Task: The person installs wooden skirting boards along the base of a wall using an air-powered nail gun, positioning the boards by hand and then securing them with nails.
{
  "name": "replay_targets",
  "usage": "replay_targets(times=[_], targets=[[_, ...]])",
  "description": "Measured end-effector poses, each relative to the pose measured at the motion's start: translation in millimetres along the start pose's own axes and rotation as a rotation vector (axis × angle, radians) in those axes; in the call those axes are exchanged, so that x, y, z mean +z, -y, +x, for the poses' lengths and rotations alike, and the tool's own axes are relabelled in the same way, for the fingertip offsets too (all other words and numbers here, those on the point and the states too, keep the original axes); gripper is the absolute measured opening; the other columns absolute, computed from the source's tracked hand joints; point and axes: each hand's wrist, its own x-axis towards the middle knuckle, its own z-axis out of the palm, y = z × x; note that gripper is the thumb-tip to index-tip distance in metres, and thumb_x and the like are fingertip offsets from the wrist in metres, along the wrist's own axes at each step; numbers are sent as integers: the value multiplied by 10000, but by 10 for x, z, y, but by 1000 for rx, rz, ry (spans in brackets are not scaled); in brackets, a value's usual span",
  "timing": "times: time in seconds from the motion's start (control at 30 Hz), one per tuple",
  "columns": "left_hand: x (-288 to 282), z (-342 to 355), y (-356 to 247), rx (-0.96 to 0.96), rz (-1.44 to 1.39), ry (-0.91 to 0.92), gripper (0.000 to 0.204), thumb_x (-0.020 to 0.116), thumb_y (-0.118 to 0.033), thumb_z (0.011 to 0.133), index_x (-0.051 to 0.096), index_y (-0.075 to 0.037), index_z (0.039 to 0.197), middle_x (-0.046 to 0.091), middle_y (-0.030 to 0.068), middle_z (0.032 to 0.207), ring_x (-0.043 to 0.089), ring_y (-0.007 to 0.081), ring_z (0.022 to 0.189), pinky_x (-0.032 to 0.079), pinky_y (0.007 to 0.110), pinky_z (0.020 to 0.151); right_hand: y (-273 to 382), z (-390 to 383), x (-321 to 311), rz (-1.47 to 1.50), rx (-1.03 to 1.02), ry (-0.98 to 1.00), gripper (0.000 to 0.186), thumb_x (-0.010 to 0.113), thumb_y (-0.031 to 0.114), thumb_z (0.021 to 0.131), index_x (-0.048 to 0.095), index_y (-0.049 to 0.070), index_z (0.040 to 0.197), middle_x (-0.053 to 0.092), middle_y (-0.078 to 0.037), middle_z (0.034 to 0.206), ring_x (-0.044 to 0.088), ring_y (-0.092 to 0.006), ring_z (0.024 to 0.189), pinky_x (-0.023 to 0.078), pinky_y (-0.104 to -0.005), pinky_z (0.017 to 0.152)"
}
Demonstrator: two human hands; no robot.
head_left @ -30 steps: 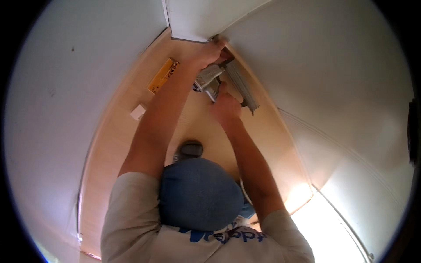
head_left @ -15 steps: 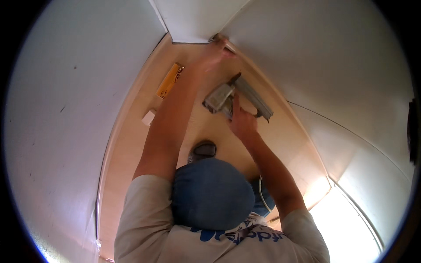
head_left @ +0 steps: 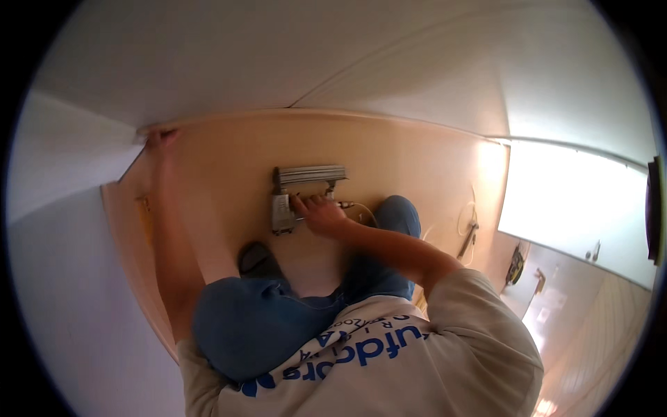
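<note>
Right hand (head_left: pixel 321 212) wrapped tight round the grey nail gun (head_left: pixel 299 198) mid-floor, left hand (head_left: pixel 161 139) flat, fingers spread, against the baseboard (head_left: pixel 229 115) at the wooden floor's (head_left: pixel 417 167) far-left corner; best pressing trim snug and squaring the nose before firing.

White walls (head_left: pixel 389 55) close in around my wooden floor (head_left: pixel 417 160) — a dark shoe (head_left: pixel 257 258) there, a bright doorway (head_left: pixel 570 208) beyond.
</note>
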Motion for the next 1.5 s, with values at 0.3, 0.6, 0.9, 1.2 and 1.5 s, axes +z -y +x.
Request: replay_targets(times=[0.3,0.6,0.9,1.2,1.5], targets=[[1491,-1049,-267,47,493,251,432,598,-406,1051,583,-10,1222,687,101,1126,651,227,1048,498,360,946,-112,-20,293,155,16,-79,756,589,226,911,326,-2,1583,650,-205,1280,634,-352,1179,493,-460,1020],[232,-1003,-312,124,929,-122,275,623,-294,1002,686,-93,1178,715,117,998,695,237,916,552,375,805,81,242,169,209,23,40,754,679,249,873,396,8,1529,615,-195,1353,580,-351,1286,472,-452,1080],[-400,-2699,-838,-17,1563,-382,665,781,-233,846,484,-147,1435,508,145,1434,489,360,1324,461,501,1023,86,159,565,111,44,-122,1008,813,339,740,331,-48,1536,619,-230,1308,588,-394,1241,500,-459,1045],[-407,-2682,-521,-22,1145,-204,590,707,-158,878,518,-116,1435,575,119,1372,508,349,1307,439,519,1078,56,121,516,70,91,-62,1085,854,365,736,284,-53,1559,607,-205,1351,584,-385,1210,486,-458,1043],[-936,-3091,-870,87,1319,-499,530,699,-168,891,550,-99,1396,576,136,1380,530,347,1309,401,495,1108,-31,122,773,9,95,-141,1038,854,353,722,342,-51,1530,604,-227,1359,597,-400,1182,511,-503,995]])
